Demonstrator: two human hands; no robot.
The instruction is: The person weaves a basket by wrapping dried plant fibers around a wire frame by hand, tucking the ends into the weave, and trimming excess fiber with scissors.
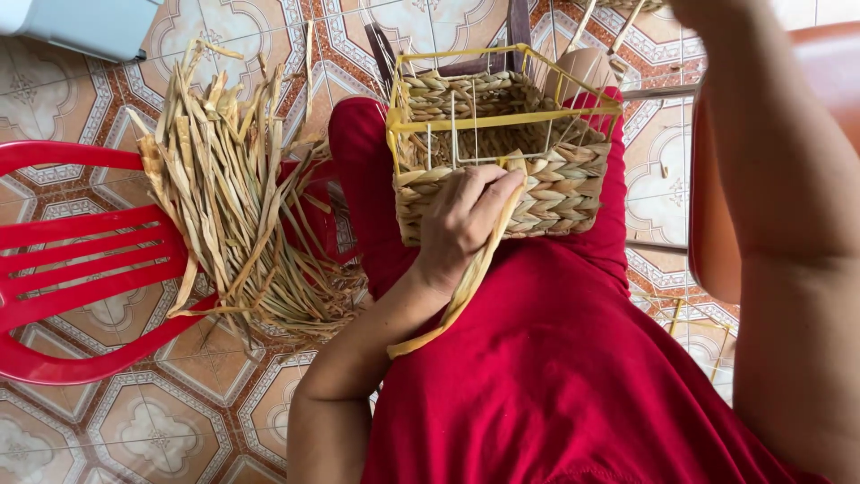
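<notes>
Centre of the frame: left hand (461, 220) presses against the near wall of a half-woven basket (546, 193), fingers curled tight around a flat straw strand (466, 287) that trails down toward lower centre. Basket rests on the person's lap, on red cloth (555, 376), built around a yellow wire frame (502, 121); weave covers the lower walls, upper wires bare. Right arm (779, 179) rises along the right edge, its hand cut off at the top of the frame, so cannot tell how those fingers are set. Left of centre, a bundle of dried straw (233, 197) lies across a red plastic chair (81, 260), over patterned floor tiles (179, 412). Judgement: weaving this row well calls for steady tension on the strand, kept flat, seated snug against the row beneath, basket braced against the thighs.
</notes>
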